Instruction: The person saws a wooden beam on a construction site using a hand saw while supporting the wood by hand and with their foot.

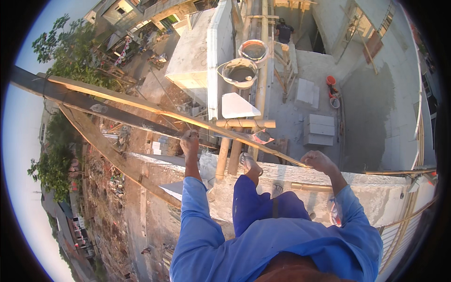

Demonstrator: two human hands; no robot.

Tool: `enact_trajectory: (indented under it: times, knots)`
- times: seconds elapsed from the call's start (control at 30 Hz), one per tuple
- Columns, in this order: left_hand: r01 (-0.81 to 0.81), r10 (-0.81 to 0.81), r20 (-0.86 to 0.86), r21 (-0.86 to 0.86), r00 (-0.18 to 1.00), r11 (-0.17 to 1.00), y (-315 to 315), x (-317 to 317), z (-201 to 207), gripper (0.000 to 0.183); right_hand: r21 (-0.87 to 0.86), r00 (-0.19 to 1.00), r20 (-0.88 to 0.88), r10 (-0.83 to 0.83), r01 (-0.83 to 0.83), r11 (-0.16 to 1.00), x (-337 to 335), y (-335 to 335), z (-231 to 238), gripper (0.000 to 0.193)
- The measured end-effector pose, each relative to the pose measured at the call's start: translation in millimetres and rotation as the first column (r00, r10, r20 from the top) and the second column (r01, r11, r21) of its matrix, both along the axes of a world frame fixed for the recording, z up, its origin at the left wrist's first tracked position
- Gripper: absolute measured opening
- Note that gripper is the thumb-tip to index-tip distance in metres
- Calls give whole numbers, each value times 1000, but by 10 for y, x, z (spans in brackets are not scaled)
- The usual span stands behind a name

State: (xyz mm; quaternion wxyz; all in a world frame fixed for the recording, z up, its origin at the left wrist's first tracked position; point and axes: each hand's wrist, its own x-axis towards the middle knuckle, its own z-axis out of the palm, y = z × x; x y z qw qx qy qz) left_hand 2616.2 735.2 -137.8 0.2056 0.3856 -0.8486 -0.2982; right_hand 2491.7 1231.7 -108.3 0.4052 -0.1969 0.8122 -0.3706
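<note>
My right hand (318, 160) is closed at the near right end of a long, thin wooden batten (188, 118). From there the batten slopes up to the far left. Below it, my left hand (190, 139) is curled against a dark beam (127, 121); whatever its fingers grip is hidden. A short bamboo crosspiece (246, 123) lies beside the batten, on upright bamboo poles (223, 157). Beyond sit two buckets of grey mortar, the nearer one (239, 73) cream-coloured, the farther (253, 50) red-rimmed. A pale block piece (239, 106) lies in front of them.
One sandalled foot (250, 163) stands on the rough wall top (361, 188), high above the ground. A curved plank (110, 155) hangs at left over rubble. Down at right are pale blocks (319, 130) and a red bucket (331, 80). Another person (283, 32) works at the far end.
</note>
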Motion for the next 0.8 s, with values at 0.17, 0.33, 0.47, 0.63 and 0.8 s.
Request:
enact_trajectory:
  times: [0.17,0.33,0.47,0.63,0.8]
  knots:
    - [-101,104,-109,34,989,994,-173,-52,215,25,-45,997,74,-31,34,998,-125,-78,6,24]
    - [-112,208,-261,338,943,934,-311,-237,458,26,-57,993,82,-87,92,994,-621,-732,67,27]
    - [-81,227,-366,372,902,925,-299,-406,639,25,-202,998,-11,-62,59,978,-1048,-1762,282,31]
    - [4,131,-470,275,873,961,-668,-373,507,28,-350,991,-16,130,-128,928,-1260,-3194,342,31]
    - [127,191,-585,458,788,880,-553,-364,718,15,-412,966,67,248,-200,889,-1134,-4101,403,34]
